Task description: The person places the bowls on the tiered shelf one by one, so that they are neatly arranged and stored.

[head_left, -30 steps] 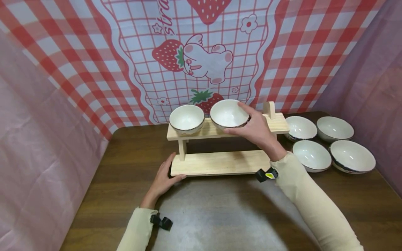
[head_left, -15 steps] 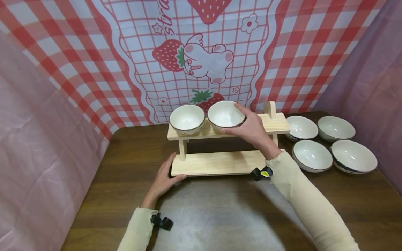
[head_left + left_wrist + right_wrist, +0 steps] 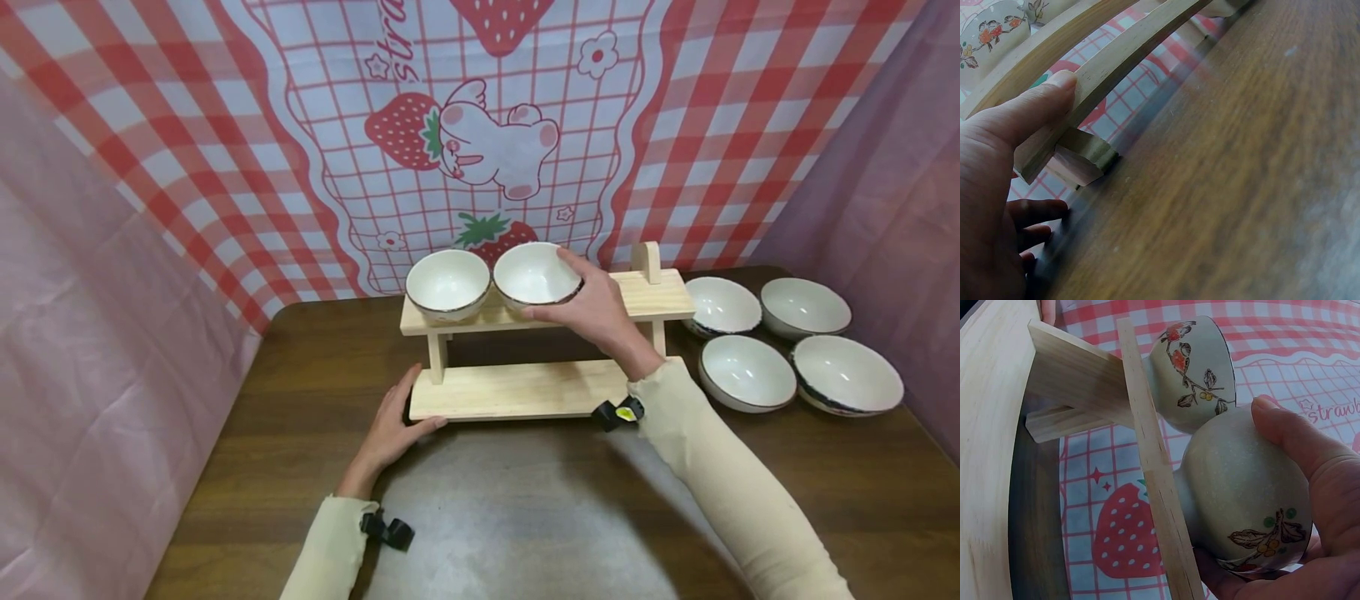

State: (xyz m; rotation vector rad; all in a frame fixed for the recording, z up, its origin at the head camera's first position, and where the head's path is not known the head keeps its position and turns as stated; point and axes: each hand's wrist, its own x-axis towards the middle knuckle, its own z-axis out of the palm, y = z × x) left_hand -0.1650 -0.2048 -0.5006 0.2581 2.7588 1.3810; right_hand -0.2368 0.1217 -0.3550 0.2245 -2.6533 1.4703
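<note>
A two-tier wooden rack (image 3: pixel 517 390) stands on the table. My left hand (image 3: pixel 392 427) holds the left end of its lower board, the thumb along the front edge in the left wrist view (image 3: pixel 1035 112). On the upper board, a white bowl (image 3: pixel 447 285) with a dark rim sits at the left. Right beside it, my right hand (image 3: pixel 596 307) grips a second white bowl (image 3: pixel 534 273), thumb and fingers around its right side. The right wrist view shows this bowl (image 3: pixel 1241 481) upright with its foot at the upper board, a painted branch on its wall and its rim close to the first bowl.
Several more white bowls (image 3: pixel 748 373) stand on the brown table (image 3: pixel 300 358) right of the rack. A wooden upright (image 3: pixel 649 262) rises from the upper board's right end. Behind hangs a red checked strawberry cloth (image 3: pixel 495 150); pink cloth (image 3: pixel 90 350) hangs at the left.
My right hand has moved the second bowl left and slightly down, up beside the first bowl on the upper board. My left hand stays at the rack's end.
</note>
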